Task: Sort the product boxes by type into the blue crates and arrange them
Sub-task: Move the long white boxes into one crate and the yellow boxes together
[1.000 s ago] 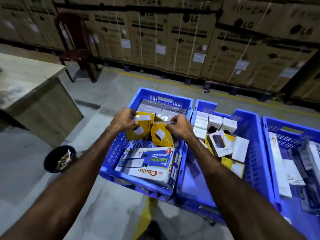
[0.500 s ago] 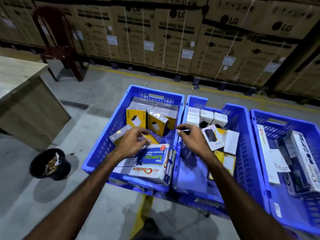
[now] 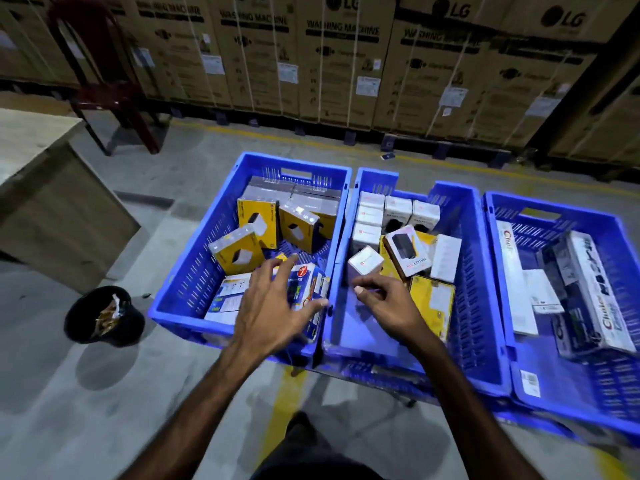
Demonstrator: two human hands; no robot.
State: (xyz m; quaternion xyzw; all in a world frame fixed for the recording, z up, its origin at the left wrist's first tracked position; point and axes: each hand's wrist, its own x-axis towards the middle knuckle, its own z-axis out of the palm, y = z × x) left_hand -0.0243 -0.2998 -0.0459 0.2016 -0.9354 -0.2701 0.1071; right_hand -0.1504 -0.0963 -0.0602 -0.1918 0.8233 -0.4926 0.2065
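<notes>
Three blue crates stand side by side. The left crate (image 3: 180,271) holds several yellow boxes (image 3: 258,220), grey boxes at the back and a blue-and-white Choice box (image 3: 311,289) at the front. My left hand (image 3: 273,306) is spread over that Choice box with straight fingers, holding nothing. The middle crate (image 3: 471,271) holds small white boxes (image 3: 367,233), a Halley box (image 3: 408,251) and a flat yellow box (image 3: 431,303). My right hand (image 3: 388,299) hovers over this crate's near part, fingers loosely curled, just below a small white box (image 3: 365,266). The right crate (image 3: 498,244) holds long Choice boxes (image 3: 595,292).
A black bin (image 3: 104,317) with scraps sits on the floor at left, beside a wooden desk (image 3: 52,188). A dark red chair (image 3: 104,84) stands behind. Stacked washing-machine cartons (image 3: 346,64) line the back wall. A yellow floor line (image 3: 280,403) runs under the crates.
Both hands have let go of the yellow boxes at the back of the left crate and drawn back toward me. The left hand has spread over the Choice box; the right moved into the middle crate.
</notes>
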